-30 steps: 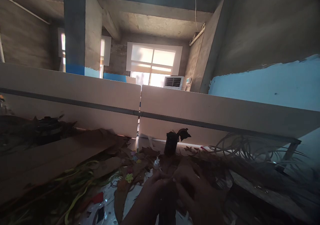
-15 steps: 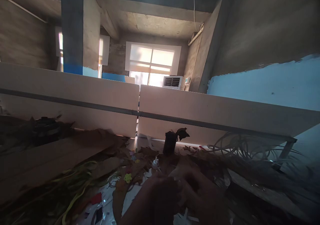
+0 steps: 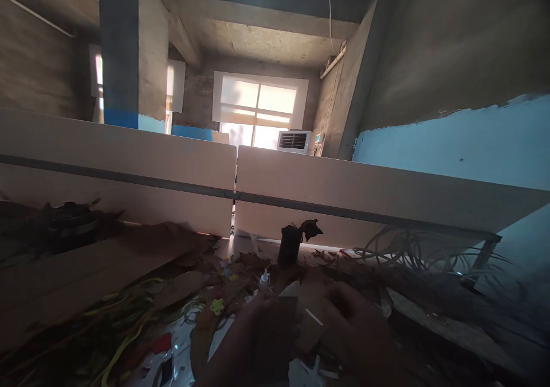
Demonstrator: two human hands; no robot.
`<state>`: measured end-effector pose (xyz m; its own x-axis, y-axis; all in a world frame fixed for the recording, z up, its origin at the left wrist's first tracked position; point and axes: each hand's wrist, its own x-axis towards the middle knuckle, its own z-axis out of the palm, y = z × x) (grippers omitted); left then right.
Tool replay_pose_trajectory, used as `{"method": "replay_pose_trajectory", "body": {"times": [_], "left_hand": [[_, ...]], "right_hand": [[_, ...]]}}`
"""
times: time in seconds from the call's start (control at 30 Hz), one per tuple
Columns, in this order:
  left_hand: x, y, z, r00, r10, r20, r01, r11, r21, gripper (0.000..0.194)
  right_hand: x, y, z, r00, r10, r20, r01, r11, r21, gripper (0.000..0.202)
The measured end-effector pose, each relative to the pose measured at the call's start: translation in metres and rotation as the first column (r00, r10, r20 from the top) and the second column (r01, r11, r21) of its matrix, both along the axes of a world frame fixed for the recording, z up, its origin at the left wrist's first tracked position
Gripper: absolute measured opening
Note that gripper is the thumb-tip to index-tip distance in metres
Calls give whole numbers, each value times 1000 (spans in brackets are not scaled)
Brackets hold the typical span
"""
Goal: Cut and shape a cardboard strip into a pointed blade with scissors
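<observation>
My left hand is closed around a dark flat piece with a straight top edge, perhaps cardboard; shadow hides most of its surface. To its right my right hand is curled, its fingers drawn together in a pinch. A thin white strip shows just left of those fingertips, and I cannot tell whether they grip it. Beyond the hands stands a small white bottle with a pointed nozzle. A yellow star-shaped piece lies left of the bottle.
Behind the bottle a dark cylinder stands upright, with a dark cat-head shape beside it. White scraps lie below the hands. Looped pale tubing or wire is on the right. A white panel closes off the back.
My hands, close together before, have moved apart. The white strip and the dark piece's top edge now show between them. The view has shifted slightly.
</observation>
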<state>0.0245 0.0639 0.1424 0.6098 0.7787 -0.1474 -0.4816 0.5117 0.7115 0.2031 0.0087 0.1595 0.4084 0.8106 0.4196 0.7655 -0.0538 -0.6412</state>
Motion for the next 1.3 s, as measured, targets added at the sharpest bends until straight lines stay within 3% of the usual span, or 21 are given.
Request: {"method": "replay_pose_trajectory", "body": {"times": [0.43, 0.6, 0.8, 1.0, 1.07, 1.17, 1.23, 1.3], "left_hand": [[-5, -4, 4, 997, 37, 67, -37, 999, -9, 20], [-5, -5, 6, 996, 88, 24, -88, 996, 16, 22], [-2, -2, -1, 990, 137, 24, -138, 990, 33, 19], [-4, -2, 3, 997, 75, 4, -75, 987, 144, 38], [-6, -2, 6, 998, 57, -5, -55, 979, 197, 41], [-7, 0, 5, 997, 72, -23, -65, 970, 233, 39], [-6, 3, 3, 995, 95, -35, -81, 955, 285, 35], [-6, 4, 2, 990, 127, -58, -99, 931, 351, 29]], "right_hand": [[-8, 1, 4, 992, -82, 99, 84, 996, -16, 10], [-7, 5, -4, 999, 44, 4, -44, 996, 75, 26], [-12, 4, -4, 958, 279, -59, -271, 955, 116, 27], [-19, 2, 0, 941, 298, -158, -285, 953, 101, 33], [-22, 2, 1, 888, 371, -271, -360, 928, 92, 37], [-24, 4, -1, 709, 498, -500, -502, 854, 138, 41], [-23, 7, -5, 617, 503, -605, -516, 839, 171, 39], [-20, 11, -10, 599, 479, -642, -500, 850, 168, 37]]}}
